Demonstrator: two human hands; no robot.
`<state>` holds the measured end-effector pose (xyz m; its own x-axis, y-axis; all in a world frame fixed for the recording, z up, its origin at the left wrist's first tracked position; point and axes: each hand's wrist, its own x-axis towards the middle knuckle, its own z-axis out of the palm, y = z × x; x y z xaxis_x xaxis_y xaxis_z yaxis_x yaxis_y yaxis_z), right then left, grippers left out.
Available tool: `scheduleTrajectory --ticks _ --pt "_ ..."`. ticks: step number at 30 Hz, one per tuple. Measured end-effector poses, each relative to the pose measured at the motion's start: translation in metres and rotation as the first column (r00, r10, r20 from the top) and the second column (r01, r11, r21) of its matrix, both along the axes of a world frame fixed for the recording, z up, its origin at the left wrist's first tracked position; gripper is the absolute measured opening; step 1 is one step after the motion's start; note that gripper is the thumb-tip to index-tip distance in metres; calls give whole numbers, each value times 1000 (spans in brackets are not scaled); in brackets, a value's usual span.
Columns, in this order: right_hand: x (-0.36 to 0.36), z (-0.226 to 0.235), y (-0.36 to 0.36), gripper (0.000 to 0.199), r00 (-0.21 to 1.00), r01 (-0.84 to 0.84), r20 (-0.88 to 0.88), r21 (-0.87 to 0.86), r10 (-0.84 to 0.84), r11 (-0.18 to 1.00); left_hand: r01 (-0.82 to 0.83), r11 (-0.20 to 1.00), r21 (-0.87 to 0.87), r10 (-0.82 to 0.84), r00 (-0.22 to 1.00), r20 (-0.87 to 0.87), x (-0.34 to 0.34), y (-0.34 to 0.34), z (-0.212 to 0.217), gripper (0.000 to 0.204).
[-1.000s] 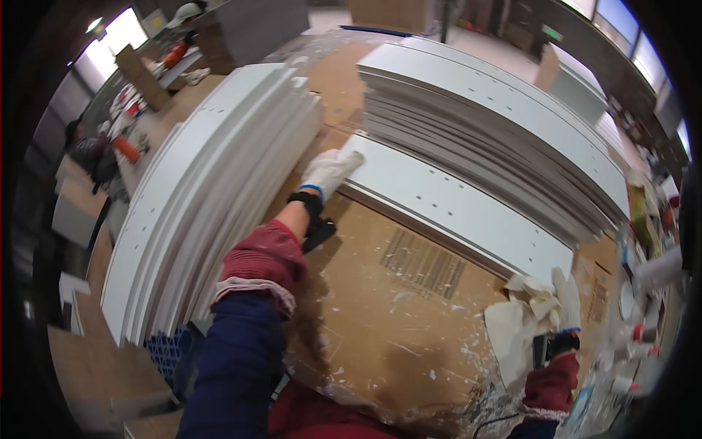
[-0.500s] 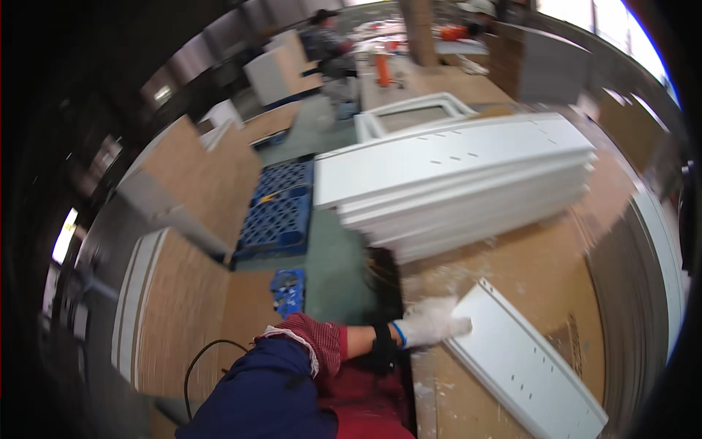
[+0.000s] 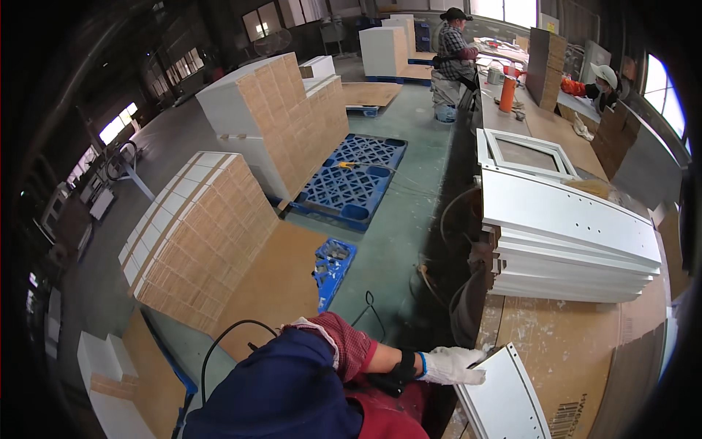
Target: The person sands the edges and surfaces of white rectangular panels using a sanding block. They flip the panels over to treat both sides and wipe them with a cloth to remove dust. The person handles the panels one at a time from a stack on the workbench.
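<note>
Change: my view has swung left since half a second ago, off the table toward the workshop floor.
Left grip (image 3: 452,366): gloved, fingers resting flat on the white panel's (image 3: 504,399) corner (not clamped).
Panel: on the cardboard-covered table (image 3: 578,351), below the panel stack (image 3: 570,245).
Right grip: out of view.

Cardboard-covered workbench (image 3: 563,351): white panel stack (image 3: 570,249), single white panel (image 3: 504,395).

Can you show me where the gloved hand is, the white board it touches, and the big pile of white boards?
Left hand (image 3: 452,366), head view, on the back of the white glove.
White panel (image 3: 504,399), head view, on its flat top face.
Stack of white panels (image 3: 567,241), head view, on the top board's face.
</note>
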<state>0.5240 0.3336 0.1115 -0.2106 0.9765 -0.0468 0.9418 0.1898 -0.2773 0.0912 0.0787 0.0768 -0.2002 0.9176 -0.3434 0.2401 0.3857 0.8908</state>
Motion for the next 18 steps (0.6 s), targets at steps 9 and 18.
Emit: scheduleTrajectory --ticks 9,18 --pt "38 -7 -25 45 956 66 270 170 -111 983 -83 994 66 71 984 162 -23 4 2 50" --pt "-1 -9 -65 42 871 42 466 249 -158 968 129 990 -57 -76 827 557 -24 6 -5 77"
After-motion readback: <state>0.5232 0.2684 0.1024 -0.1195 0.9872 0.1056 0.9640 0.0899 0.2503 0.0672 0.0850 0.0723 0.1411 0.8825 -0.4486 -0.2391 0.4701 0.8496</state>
